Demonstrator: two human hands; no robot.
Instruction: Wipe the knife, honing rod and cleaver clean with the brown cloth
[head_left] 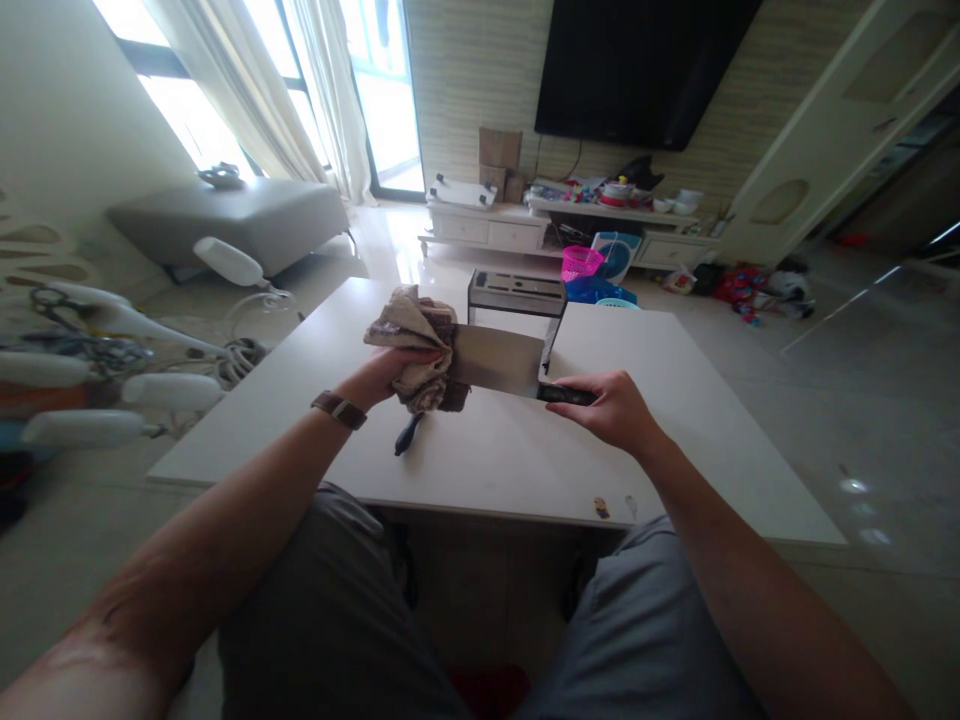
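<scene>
My right hand [619,412] is closed around the black handle of a cleaver [499,360], its broad blade pointing left above the white table [480,460]. In my left hand [382,375] is a bunched brown and beige cloth [416,340], pressed against the far end of the blade and covering it. Below the cloth a dark handle [407,436] lies on the table; whatever it belongs to is hidden by the cloth. A knife rack [517,288] with slots in its top stands behind the blade.
Two small stickers [601,507] are near the table's front edge. Beyond the table are a pink basket [581,263], a low TV cabinet [517,232] and several boxes. A grey bench [240,220] and a white lamp [225,262] stand to the left.
</scene>
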